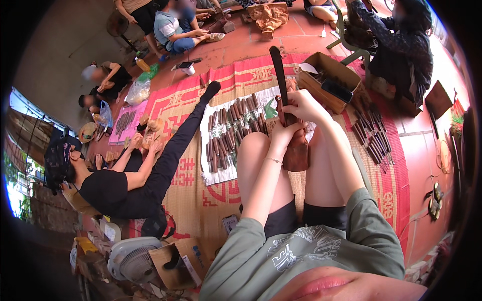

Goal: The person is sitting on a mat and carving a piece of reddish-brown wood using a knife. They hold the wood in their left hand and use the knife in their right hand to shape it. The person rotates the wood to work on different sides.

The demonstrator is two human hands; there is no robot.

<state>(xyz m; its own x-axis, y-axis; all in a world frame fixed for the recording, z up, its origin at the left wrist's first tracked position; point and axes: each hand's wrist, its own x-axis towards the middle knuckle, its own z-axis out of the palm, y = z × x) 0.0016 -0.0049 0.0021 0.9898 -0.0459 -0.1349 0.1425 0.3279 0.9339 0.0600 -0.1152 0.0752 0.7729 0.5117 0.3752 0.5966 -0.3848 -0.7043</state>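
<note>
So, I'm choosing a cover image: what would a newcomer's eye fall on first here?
Probably the long dark tool standing up from the right hand, just right of centre, with the left hand below it at a brown wooden piece between the thighs. Next, the rows of dark-handled tools on a white cloth to the left, over a red-patterned straw mat.

1. two hands: left hand, right hand
2. one long dark tool
3. one reddish-brown wooden piece
4. two fans: pale fan, dark fan
5. two open boxes: right-hand box, lower-left box
6. one orange-filled bottle
7. one patterned mat
8. one straw hat
9. dozens of wooden-handled tools, too crowded for exact counting
</note>
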